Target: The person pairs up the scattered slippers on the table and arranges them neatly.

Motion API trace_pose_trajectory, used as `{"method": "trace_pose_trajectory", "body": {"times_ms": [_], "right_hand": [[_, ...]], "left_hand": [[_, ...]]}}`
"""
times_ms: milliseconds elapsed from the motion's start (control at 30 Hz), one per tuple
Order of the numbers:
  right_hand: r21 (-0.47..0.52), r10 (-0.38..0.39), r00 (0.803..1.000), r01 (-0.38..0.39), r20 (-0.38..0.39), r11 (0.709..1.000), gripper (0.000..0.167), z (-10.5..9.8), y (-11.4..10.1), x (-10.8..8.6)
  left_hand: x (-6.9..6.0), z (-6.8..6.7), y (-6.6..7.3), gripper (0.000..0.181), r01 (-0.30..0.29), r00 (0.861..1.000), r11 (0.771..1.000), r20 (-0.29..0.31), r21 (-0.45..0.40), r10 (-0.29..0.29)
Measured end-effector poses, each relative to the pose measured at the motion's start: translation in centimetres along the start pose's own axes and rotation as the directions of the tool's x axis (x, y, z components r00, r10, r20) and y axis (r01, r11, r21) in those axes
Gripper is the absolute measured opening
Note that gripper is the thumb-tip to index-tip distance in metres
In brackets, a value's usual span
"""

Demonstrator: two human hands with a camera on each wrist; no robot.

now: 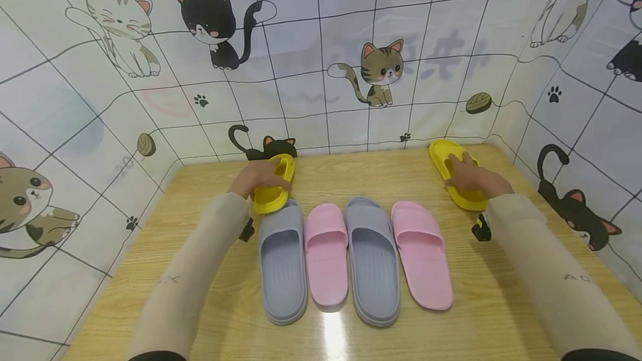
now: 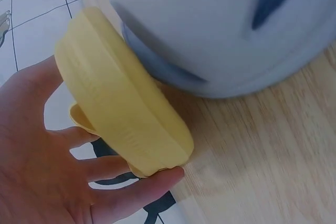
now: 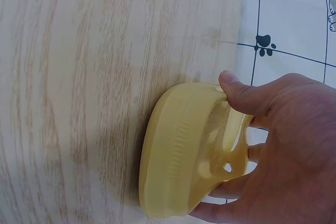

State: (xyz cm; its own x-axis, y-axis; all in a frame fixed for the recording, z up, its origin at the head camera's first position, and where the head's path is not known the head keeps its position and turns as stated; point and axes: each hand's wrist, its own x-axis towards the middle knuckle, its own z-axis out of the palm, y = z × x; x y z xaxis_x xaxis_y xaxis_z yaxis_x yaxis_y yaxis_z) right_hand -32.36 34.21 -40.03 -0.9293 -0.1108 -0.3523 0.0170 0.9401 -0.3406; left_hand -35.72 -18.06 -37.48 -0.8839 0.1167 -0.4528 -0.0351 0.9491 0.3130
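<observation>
In the head view my left hand (image 1: 262,177) grips a yellow slipper (image 1: 271,199) at the back left, by the toe of a grey slipper (image 1: 283,272). The left wrist view shows this yellow slipper (image 2: 123,98) tilted close beside the grey one (image 2: 220,40), with fingers around its edges. At the back right, my right hand (image 1: 468,174) holds another yellow slipper (image 1: 470,199). Seen from the right wrist, my thumb presses the edge of that slipper (image 3: 176,150) and the other fingers go behind it. Its sole is on or very near the wood; I cannot tell which.
Between the hands lie a pink slipper (image 1: 327,272), a second grey slipper (image 1: 375,272) and a second pink slipper (image 1: 426,272), in a row with the first grey one. They lie on a wooden table (image 1: 225,305). A cat-patterned wall covering (image 1: 301,93) closes the back and sides.
</observation>
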Motion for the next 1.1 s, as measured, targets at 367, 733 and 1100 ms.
{"method": "trace_pose_trajectory", "body": {"times_ms": [367,733,1100], "right_hand": [[0.029,0.013,1.0,-0.013,0.005,1.0,0.089,0.1,0.3,0.3],[0.006,0.013,1.0,-0.013,0.002,1.0,0.088,0.0,-0.1,-0.1],[-0.009,0.015,1.0,-0.015,-0.005,1.0,0.087,0.1,0.0,0.0]], "left_hand": [[-0.2,0.2,1.6,0.106,-0.013,1.0,1.0,-0.007,0.0,0.013],[0.2,0.6,3.2,0.106,-0.017,1.0,1.0,0.006,0.015,0.016],[0.5,0.9,5.1,0.104,-0.014,1.0,1.0,0.018,0.019,0.014]]}}
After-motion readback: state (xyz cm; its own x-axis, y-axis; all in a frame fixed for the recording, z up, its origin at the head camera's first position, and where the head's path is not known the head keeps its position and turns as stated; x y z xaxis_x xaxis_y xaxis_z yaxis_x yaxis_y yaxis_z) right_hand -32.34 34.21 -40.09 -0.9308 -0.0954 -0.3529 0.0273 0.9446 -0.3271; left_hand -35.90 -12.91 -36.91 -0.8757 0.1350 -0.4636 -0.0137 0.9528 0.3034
